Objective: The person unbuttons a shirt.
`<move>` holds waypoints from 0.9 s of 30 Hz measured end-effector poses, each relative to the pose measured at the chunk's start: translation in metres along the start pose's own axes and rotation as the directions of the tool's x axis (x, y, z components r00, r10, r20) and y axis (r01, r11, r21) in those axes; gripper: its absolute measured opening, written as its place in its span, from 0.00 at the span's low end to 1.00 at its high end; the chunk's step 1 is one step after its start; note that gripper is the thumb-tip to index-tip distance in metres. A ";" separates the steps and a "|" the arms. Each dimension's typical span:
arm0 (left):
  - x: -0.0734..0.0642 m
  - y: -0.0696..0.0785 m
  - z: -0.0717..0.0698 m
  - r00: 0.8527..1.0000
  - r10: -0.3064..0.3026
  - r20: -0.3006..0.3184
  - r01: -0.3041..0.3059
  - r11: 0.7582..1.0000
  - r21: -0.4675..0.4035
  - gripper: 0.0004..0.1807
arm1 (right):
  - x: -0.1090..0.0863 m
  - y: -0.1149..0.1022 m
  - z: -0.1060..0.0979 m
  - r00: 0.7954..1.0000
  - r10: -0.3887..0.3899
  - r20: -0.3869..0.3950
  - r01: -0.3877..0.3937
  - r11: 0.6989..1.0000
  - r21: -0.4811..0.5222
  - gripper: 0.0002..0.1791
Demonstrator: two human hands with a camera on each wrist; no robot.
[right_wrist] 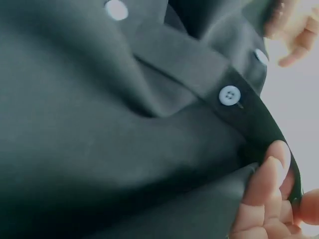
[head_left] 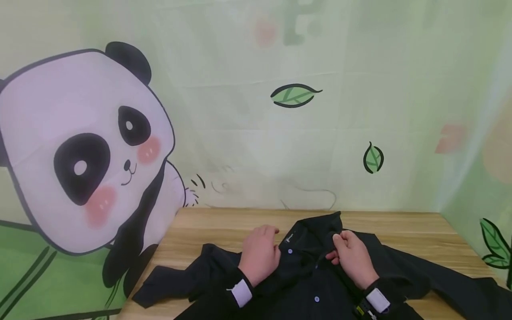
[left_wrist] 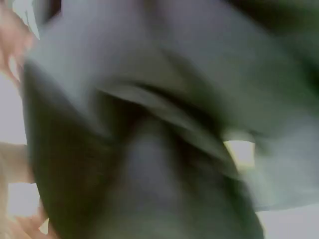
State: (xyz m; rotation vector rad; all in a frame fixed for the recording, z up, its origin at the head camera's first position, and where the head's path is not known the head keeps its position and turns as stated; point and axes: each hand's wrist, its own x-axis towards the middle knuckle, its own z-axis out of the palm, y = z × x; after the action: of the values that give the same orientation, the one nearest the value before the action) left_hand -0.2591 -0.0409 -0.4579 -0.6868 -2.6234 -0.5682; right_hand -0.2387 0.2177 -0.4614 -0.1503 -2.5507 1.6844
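Note:
A black shirt (head_left: 296, 284) with pale buttons lies spread on the wooden table, its collar toward the far edge. Near the right side of the collar, my right hand (head_left: 354, 258) pinches the shirt's edge between thumb and fingers. In the right wrist view that hand (right_wrist: 271, 199) grips the dark edge strip, just below a pale four-hole button (right_wrist: 230, 95). My left hand (head_left: 261, 253) is over the shirt left of the collar, fingers extended and loosely bent, with nothing held. Dark, blurred shirt cloth (left_wrist: 149, 174) fills most of the left wrist view.
One shirt sleeve (head_left: 168, 282) stretches left across the wooden table (head_left: 232, 218), and the other sleeve (head_left: 460, 280) reaches its right side. Behind the table hangs a pale green backdrop (head_left: 240, 146) with a large printed panda (head_left: 52, 102) and leaves.

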 end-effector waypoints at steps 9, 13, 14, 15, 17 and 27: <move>0.008 0.051 0.019 0.952 0.179 0.246 -0.205 0.975 0.083 0.12 | -0.009 -0.022 0.007 0.992 -0.105 0.068 0.109 0.992 -0.056 0.14; 0.010 0.042 0.032 0.953 0.207 0.223 -0.249 0.952 0.177 0.11 | -0.010 -0.021 0.006 0.989 -0.093 0.112 0.096 0.995 -0.026 0.14; 0.011 0.040 0.034 0.951 0.224 0.215 -0.265 0.946 0.186 0.11 | -0.009 -0.020 0.006 0.990 -0.086 0.115 0.089 0.996 -0.019 0.13; 0.012 0.039 0.035 0.947 0.237 0.217 -0.278 0.943 0.182 0.10 | -0.009 -0.019 0.005 0.990 -0.077 0.115 0.079 0.997 -0.008 0.14; 0.014 0.036 0.036 0.938 0.249 0.240 -0.288 0.947 0.141 0.07 | -0.006 -0.017 0.005 0.992 -0.060 0.111 0.057 0.998 0.025 0.14; 0.012 0.036 0.042 0.923 0.252 0.290 -0.288 0.953 0.089 0.07 | -0.002 -0.012 0.006 0.982 0.017 0.188 -0.055 0.978 0.199 0.14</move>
State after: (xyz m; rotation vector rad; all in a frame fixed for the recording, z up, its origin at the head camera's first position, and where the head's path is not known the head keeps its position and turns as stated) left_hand -0.2599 0.0117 -0.4781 -1.1348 -2.7148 -0.2294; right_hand -0.2382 0.2075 -0.4527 -0.0270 -2.4909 2.0509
